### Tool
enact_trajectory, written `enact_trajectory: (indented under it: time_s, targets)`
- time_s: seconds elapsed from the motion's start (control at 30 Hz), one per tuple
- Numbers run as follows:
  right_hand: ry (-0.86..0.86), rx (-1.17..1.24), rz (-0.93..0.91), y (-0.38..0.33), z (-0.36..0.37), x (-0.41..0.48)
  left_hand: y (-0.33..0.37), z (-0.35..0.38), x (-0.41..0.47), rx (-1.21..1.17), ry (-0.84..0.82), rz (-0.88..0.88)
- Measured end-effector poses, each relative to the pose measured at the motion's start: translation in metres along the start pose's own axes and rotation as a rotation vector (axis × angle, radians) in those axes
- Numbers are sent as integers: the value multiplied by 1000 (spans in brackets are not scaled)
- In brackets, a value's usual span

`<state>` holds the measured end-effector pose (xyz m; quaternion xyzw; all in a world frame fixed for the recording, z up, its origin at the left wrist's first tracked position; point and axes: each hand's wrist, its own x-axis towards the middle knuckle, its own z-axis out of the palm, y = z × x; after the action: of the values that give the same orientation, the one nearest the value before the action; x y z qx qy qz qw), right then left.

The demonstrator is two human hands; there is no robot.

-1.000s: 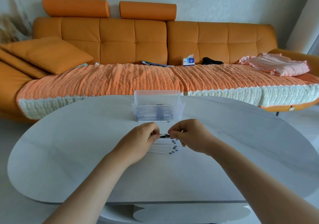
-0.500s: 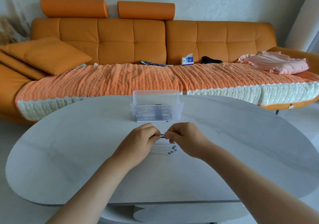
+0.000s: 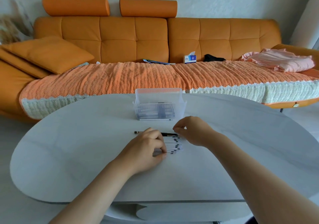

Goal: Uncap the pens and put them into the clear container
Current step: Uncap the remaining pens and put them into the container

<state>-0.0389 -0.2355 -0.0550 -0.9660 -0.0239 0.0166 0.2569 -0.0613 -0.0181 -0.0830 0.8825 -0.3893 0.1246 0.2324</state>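
Observation:
My left hand (image 3: 146,147) lies curled over a row of several white pens (image 3: 174,145) on the white table (image 3: 86,146). A black pen (image 3: 168,134) runs under its fingers, with one end sticking out on the left. My right hand (image 3: 193,131) hovers just right of the pen's tip. Its thumb and forefinger are pinched together on what looks like the pen's small cap, mostly hidden by the fingertips. The clear ribbed container (image 3: 158,110) stands behind both hands near the table's far edge, and dark pens lie inside it.
An orange sofa (image 3: 155,38) with a woven orange throw runs behind the table. On it lie a cushion (image 3: 50,54), a tissue box (image 3: 189,58), papers and pink cloth (image 3: 283,62). The table's rounded near edge is below my forearms.
My hands were together on the black pen. Now the right hand has pulled away up and to the right, and the left hand has dropped onto the row with the pen.

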Motion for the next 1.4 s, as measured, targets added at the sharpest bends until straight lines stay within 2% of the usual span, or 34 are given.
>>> enact_trajectory:
  time_s: [0.27,0.57,0.67,0.8,0.9,1.07,1.23,1.4]
  targets:
    - [-25,-104,-46,-11,10,11,-9,7,3,106,7,-20]
    - [48,-40,-85,-5,6,12,-17,10,9,112,2,-47]
    - [81,-15,-125,-5,2,7,-17,4,14,107,69,-44]
    - [97,-6,-187,-6,-2,-1,-16,-7,20,208,264,-40]
    - [103,16,-222,-8,-4,-6,-17,-11,23,323,242,-51]
    - [83,-136,-285,-12,-3,-17,-11,-7,23,162,156,-126]
    - [-37,-226,-340,-17,0,-18,-8,-5,26,39,128,-117]
    - [-18,-248,-355,-14,-2,-22,-9,-5,29,-31,131,-133]
